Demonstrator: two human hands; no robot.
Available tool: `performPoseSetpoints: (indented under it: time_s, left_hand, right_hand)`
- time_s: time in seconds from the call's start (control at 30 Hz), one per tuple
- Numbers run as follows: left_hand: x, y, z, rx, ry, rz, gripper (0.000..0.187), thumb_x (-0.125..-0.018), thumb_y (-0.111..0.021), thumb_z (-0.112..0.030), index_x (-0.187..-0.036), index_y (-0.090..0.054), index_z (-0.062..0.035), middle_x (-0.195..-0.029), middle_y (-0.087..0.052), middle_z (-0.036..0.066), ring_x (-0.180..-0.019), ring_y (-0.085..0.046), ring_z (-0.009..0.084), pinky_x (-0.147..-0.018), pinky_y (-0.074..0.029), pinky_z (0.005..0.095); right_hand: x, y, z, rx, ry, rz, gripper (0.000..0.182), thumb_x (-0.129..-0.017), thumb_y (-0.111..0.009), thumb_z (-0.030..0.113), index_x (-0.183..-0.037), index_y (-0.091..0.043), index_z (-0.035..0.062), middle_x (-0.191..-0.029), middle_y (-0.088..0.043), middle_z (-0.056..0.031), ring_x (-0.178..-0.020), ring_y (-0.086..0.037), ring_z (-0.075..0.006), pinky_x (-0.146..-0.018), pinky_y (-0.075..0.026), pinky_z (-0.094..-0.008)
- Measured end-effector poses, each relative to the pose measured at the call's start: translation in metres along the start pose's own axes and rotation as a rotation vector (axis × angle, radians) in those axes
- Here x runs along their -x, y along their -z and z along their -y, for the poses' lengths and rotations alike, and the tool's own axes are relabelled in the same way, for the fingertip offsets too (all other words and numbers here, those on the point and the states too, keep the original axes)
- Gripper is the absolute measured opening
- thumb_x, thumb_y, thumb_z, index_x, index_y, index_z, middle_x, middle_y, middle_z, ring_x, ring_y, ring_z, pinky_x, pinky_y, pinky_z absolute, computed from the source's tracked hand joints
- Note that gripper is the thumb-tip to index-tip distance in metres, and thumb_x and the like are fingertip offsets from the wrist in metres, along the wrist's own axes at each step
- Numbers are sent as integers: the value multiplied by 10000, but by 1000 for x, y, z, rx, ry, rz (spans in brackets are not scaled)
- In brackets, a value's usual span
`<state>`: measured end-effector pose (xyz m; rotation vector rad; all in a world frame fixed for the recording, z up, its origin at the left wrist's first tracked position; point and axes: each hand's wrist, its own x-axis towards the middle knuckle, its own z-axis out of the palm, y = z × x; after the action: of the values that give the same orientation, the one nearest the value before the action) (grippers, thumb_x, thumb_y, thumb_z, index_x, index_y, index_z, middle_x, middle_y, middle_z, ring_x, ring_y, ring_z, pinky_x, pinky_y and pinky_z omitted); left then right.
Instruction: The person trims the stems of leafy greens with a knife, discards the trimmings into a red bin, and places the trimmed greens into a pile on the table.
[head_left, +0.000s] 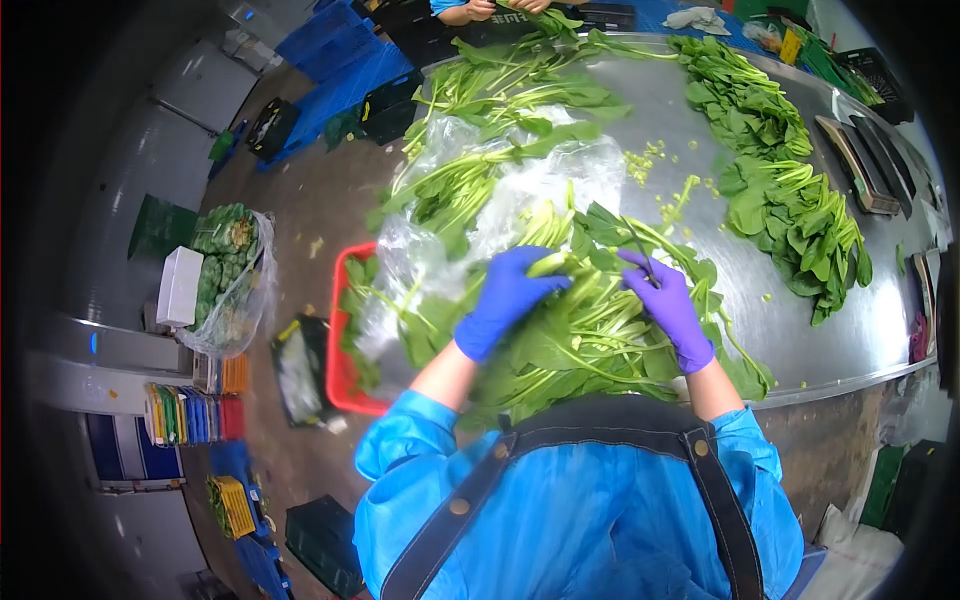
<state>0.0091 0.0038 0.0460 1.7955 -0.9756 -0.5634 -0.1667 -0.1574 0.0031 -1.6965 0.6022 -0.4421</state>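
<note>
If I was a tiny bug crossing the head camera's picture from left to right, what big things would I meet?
White box → red basket → purple-gloved left hand → purple-gloved right hand → lower bundle of leafy greens on the right side of the metal table.

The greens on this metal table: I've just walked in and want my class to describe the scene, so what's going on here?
A gloved person is handling loose greens. The left grip holds a pale stem; the right grip holds a small dark tool, its type unclear. More greens lie ahead with clear plastic, and others form a row along the table's right side. A red bin stands at the left. Another person is across the table.
</note>
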Motion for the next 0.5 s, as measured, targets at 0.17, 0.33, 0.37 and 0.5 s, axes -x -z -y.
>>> performPoseSetpoints:
  time_s: [0.17,0.33,0.37,0.5]
  left_hand:
    - [-11,-3,-36,148,61,211,420,-637,-813,-167,-990,-640,-18,-846,-641,39,-775,-593,124,-712,-475,261]
    - [-26,15,-26,379,118,197,290,-702,-707,-44,-971,-622,21,-843,-631,43,-767,-581,98,-705,-477,243]
    - [-29,21,-22,459,156,120,282,-714,-694,-48,-977,-621,22,-845,-631,42,-770,-580,96,-713,-475,242]
    - [-39,29,4,434,107,27,317,-732,-686,-69,-1029,-616,14,-884,-626,42,-801,-583,120,-733,-477,256]
  right_hand:
    - [-3,-7,54,-180,-5,253,364,-797,-668,201,-1148,-620,116,-721,-594,24,-576,-527,-33,-482,-382,-179]
    - [-12,-7,32,-297,-84,226,366,-787,-679,172,-1122,-591,54,-685,-597,-9,-496,-495,-38,-405,-366,-175]
    - [-15,-7,18,-347,-108,161,348,-785,-679,160,-1087,-586,15,-670,-598,-21,-469,-489,-43,-397,-363,-178]
    - [-16,-2,-7,-448,-225,64,338,-782,-668,123,-1056,-543,-30,-633,-592,-39,-418,-472,-59,-387,-363,-183]
